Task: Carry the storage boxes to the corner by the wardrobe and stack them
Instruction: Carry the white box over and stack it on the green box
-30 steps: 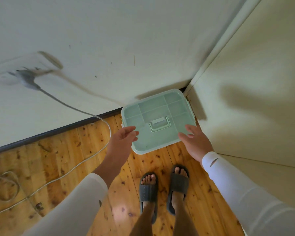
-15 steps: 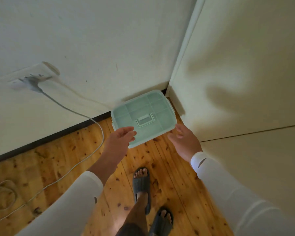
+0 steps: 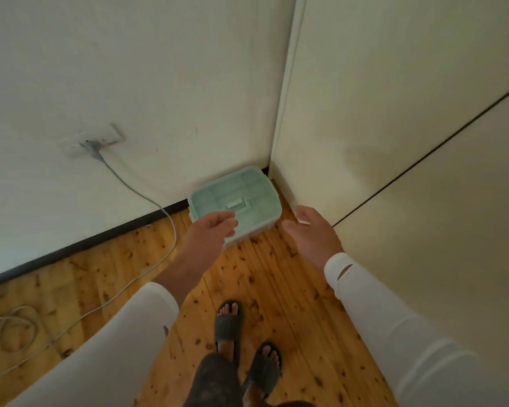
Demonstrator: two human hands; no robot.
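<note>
as left hand (image 3: 209, 234) and right hand (image 3: 315, 234) hover, storage box (image 3: 254, 188) lies beyond fingers (image 3: 290, 225).

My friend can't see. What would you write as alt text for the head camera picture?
A mint-green storage box sits on the wooden floor in the corner between wall and wardrobe. The left hand and right hand hover open near it, holding nothing. A grey cable runs from a wall socket.

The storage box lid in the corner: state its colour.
Pale mint green, with a matching handle; the storage box lid shows in the head view, the only one.
</note>
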